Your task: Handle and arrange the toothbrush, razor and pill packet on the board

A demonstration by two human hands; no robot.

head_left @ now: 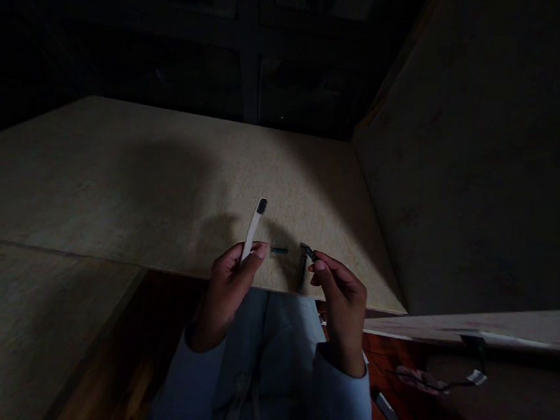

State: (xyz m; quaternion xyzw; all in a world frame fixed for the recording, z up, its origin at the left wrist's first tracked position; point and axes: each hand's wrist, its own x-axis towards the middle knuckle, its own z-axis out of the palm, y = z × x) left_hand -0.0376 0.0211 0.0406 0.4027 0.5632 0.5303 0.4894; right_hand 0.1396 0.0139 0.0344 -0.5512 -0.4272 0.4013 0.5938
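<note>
In the head view my left hand [234, 278] is closed round the handle of a toothbrush [251, 230]. The brush has a pale handle, and its dark bristles point up and away from me. Between thumb and finger, my right hand [342, 292] pinches a small dark piece [311, 254] whose kind is too dim to tell. Just left of those fingertips, at the table's near edge, is a dark, thin, T-shaped thing that looks like a razor [302, 273]. A small clear case [279, 249] with a dark green strip lies on the table between my hands.
The pale speckled tabletop [164, 179] runs far to the left, and a tall panel [488, 157] rises along its right side. A lower pale surface [26, 318] is at the left. On the reddish floor at right lie a cable [441, 388] and a flat dark object [388, 410].
</note>
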